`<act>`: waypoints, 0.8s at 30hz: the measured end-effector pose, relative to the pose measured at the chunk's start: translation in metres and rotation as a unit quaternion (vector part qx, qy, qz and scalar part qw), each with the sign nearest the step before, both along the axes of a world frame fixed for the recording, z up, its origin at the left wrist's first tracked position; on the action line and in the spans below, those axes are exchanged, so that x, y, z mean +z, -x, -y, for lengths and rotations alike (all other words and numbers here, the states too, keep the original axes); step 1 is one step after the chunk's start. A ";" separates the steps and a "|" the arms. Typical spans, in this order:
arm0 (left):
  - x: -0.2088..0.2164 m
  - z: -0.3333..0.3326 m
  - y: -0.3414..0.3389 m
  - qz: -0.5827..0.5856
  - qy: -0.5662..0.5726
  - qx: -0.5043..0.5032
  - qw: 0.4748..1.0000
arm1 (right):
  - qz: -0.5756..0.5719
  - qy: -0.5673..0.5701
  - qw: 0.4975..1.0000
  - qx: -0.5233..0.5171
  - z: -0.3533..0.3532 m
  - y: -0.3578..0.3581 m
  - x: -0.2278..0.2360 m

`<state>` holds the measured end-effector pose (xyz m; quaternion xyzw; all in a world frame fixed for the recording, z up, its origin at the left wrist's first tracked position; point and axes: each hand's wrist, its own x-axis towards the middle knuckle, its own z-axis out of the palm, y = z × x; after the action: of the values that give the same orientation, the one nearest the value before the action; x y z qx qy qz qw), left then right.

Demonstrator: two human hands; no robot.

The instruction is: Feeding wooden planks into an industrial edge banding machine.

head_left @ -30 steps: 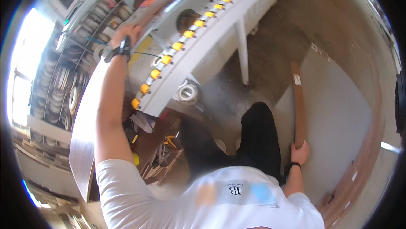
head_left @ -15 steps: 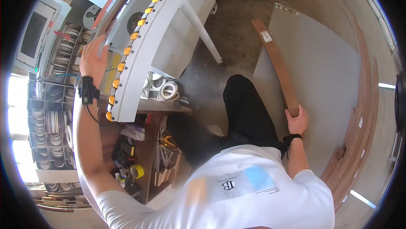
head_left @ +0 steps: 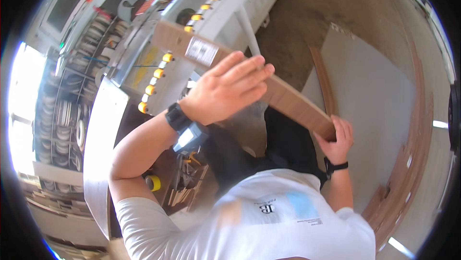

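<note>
Brown board (head_left: 300, 108) aslant, far end overlapping yellow rollers (head_left: 159, 73) in view; right hand (head_left: 337, 141) pinches near end, presumably for control; left hand (head_left: 228, 89) unclenched, fingers extended across board, perhaps steadying, contact unclear.

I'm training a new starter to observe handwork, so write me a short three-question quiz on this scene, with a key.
1. True or false: the left hand has its fingers extended across the brown board.

2. Multiple choice: what colour are the rollers along the machine?
A. Blue
B. Yellow
C. Green

3. Short answer: which hand grips the lower-right end of the board, and what is stuck on the board toward its other end?

Key:
1. True.
2. B.
3. The right hand; a white label with dark print.
</note>
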<state>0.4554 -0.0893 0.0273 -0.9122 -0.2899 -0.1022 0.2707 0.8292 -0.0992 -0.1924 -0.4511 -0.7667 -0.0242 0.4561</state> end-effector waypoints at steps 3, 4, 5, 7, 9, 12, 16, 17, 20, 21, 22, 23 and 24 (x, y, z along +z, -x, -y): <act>-0.004 0.011 0.014 -0.016 -0.003 -0.024 1.000 | 0.013 -0.043 0.998 0.040 0.005 0.012 0.017; -0.005 0.014 0.023 -0.008 0.005 -0.026 1.000 | 0.023 -0.012 0.998 0.057 0.004 0.010 0.015; -0.001 0.020 0.028 -0.011 -0.001 -0.016 1.000 | 0.020 -0.018 0.997 0.067 0.001 0.012 0.022; 0.009 0.035 0.040 0.026 0.018 0.028 0.999 | 0.077 -0.031 0.997 0.006 -0.005 0.015 0.039; 0.022 0.047 0.063 0.075 0.031 0.111 0.990 | 0.037 -0.007 0.998 -0.053 -0.018 0.001 0.032; 0.041 0.060 0.117 0.122 0.006 0.231 0.965 | 0.016 0.016 0.987 -0.158 -0.037 -0.023 0.021; 0.053 0.080 0.195 0.205 -0.007 0.374 0.904 | 0.020 0.082 0.991 -0.106 -0.041 -0.050 -0.038; 0.051 0.082 0.216 0.226 -0.002 0.400 0.888 | 0.023 0.133 0.989 -0.064 -0.040 -0.053 -0.053; 0.046 0.082 0.261 0.298 0.066 0.497 0.812 | -0.033 0.171 0.980 -0.100 -0.027 -0.036 -0.083; 0.042 0.083 0.278 0.298 0.066 0.498 0.812 | -0.034 0.171 0.980 -0.099 -0.027 -0.037 -0.089; 0.037 0.083 0.294 0.301 0.080 0.534 0.786 | -0.003 0.299 0.946 -0.126 -0.028 -0.039 -0.095; 0.034 0.081 0.303 0.303 0.098 0.568 0.759 | 0.029 0.422 0.893 -0.153 -0.026 -0.040 -0.100; 0.035 0.079 0.306 0.294 0.132 0.600 0.732 | 0.030 0.422 0.893 -0.153 -0.025 -0.039 -0.105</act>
<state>0.1495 -0.1683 0.0625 -0.4994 -0.8529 -0.1423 0.0540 0.8686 -0.0746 -0.2969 -0.7121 -0.6394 0.2190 0.1901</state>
